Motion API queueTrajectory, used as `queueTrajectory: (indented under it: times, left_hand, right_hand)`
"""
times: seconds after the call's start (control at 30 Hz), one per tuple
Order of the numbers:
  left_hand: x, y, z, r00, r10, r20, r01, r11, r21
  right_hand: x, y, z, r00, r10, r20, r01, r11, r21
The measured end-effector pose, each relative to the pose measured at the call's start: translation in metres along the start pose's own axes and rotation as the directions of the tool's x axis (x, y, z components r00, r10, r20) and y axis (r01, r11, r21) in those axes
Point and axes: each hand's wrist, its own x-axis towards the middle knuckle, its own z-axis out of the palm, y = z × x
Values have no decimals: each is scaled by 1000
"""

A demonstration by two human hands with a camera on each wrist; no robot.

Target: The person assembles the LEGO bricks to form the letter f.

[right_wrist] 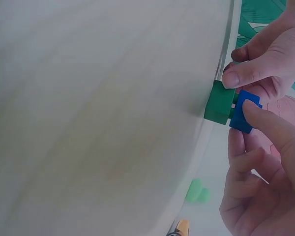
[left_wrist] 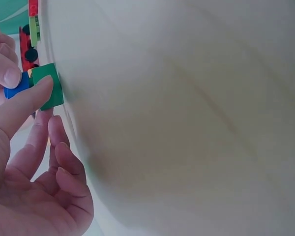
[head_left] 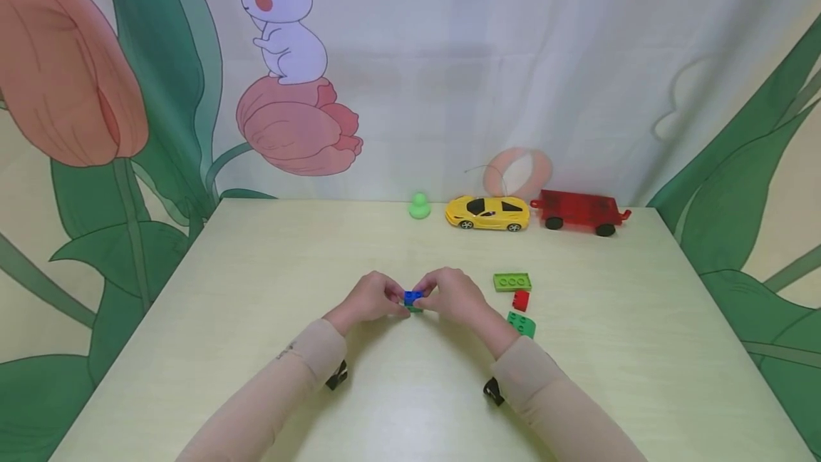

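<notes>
Beige sleeves (head_left: 269,394) are stretched inward from the near edge of the bench (head_left: 186,362), and near the bench's middle a blue block (head_left: 411,299) is held over a green block (right_wrist: 219,104). A narrow gap is seen between their faces, so the pair is not seated flush. The green block is pinched between thumb and finger of the left hand (head_left: 372,298); the blue block is pinched likewise by the right hand (head_left: 453,296). Whether the bench is touched by either block cannot be told. Beyond the right hand, toward the bench's right edge, a lime plate (head_left: 512,281), a red block (head_left: 521,300) and a studded green brick (head_left: 522,324) are set in a loose column. Along the far edge, left to right, a light-green rounded toy (head_left: 420,207), a yellow car (head_left: 487,216) and a red wagon (head_left: 579,212) are lined up, the wagon nearest the far right corner. Behind that edge, a white cloth (head_left: 423,70) printed with a rabbit (head_left: 291,48) is hung.
</notes>
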Motion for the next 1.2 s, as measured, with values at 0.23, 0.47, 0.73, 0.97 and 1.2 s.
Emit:
queueTrajectory:
  times: [0.23, 0.47, 0.73, 0.97, 1.2]
  left_hand:
    - [-1, 1, -1, 1000, -21, 12, 21, 1000, -2]
    - [0, 0, -2, 1000, -8, 18, 8, 1000, 5]
    - [2, -2, -2, 1000, -5, 27, 5, 1000, 13]
    - [3, -3, -1, 1000, -9, 20, 9, 1000, -4]
    - [3, 0, -2, 1000, -16, 20, 16, 1000, -10]
  right_hand:
    - [-1, -2, -1, 1000, -13, 2, 13, 1000, -19]
    - [2, 3, -4, 999, -34, 3, 34, 999, 4]
    - [5, 8, -4, 999, -52, 12, 51, 998, 47]
    - [6, 8, -3, 999, -48, 16, 48, 998, 38]
    - [6, 5, -4, 999, -35, 18, 35, 999, 4]
